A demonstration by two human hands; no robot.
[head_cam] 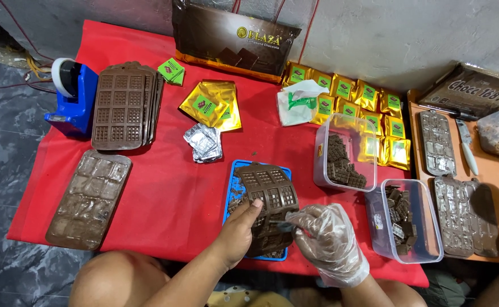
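Counted: two clear plastic tubs (345, 150) of chocolate pieces, one blue tape dispenser (73, 96), one blue tray (233, 187), two big chocolate slab bags (232, 40).

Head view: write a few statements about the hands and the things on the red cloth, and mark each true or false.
1. The right hand wears a clear plastic glove. True.
2. The left hand is gloved too. False: it is bare.
3. The brown mould under both hands lies over a blue tray. True.
4. The tape dispenser is green. False: it is blue.
5. Both clear tubs are empty. False: both hold chocolate pieces.
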